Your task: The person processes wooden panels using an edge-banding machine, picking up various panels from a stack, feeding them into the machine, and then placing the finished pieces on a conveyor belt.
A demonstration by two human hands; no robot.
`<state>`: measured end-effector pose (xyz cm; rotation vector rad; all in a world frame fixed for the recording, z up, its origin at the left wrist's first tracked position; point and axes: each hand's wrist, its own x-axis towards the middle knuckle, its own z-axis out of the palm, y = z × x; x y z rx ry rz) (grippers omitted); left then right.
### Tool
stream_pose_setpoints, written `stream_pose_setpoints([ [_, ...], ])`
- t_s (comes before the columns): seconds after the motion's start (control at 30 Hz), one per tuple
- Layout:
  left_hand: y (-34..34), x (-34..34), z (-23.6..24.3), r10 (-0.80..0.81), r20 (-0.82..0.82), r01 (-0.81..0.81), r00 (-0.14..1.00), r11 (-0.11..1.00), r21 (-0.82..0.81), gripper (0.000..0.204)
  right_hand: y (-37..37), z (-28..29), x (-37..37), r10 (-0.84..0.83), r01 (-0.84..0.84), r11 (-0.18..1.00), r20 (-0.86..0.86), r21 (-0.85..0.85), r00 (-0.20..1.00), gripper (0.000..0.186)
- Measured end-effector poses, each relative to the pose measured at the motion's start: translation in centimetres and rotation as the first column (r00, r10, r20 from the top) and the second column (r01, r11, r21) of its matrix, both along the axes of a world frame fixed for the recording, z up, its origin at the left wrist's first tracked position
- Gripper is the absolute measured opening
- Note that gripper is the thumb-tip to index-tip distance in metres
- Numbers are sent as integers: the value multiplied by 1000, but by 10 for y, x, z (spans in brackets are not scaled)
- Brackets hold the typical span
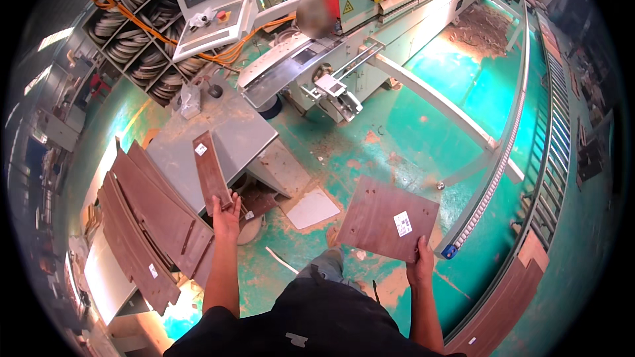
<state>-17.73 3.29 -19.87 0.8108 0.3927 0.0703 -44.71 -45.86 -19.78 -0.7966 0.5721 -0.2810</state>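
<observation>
"Starting at the far left, what lies there?"

"Brown boards (155, 205), fanned in a loose, overlapping pile beside the grey surface (245, 125). A console (211, 6) stands beyond, its screen lit."

"And the left hand (226, 217)?"

"Its fingers grip the near end of a narrow brown strip (210, 165), which points away from the person. A white label (200, 149) sits near the strip's far end. The strip shows in front of the surface; I can't tell whether they touch."

"What comes next, moving right?"

"A pale sheet (313, 208) on the green floor (410, 112), then a squarish brown panel (380, 215), also labelled, held out in front of the person at the right."

"Held how?"

"By the right hand (422, 261), gripping the near right corner. The thumb lies on top; the other fingers are mostly hidden."

"Past that?"

"A long rail (512, 139) with a blue end just beside the panel, then a roller track (552, 165) curving along the right."
</observation>
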Motion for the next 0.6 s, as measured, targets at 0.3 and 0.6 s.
stream_pose_setpoints([
  [0.3,26,55,-44,9,-477,-87,879,986,-142,72,-33,27,111,-60,29,967,117,253,991,55],
  [0.6,-194,122,53,-601,-254,648,758,737,192,61,-63,73,191,122,-121,986,2,-116,992,47],
])
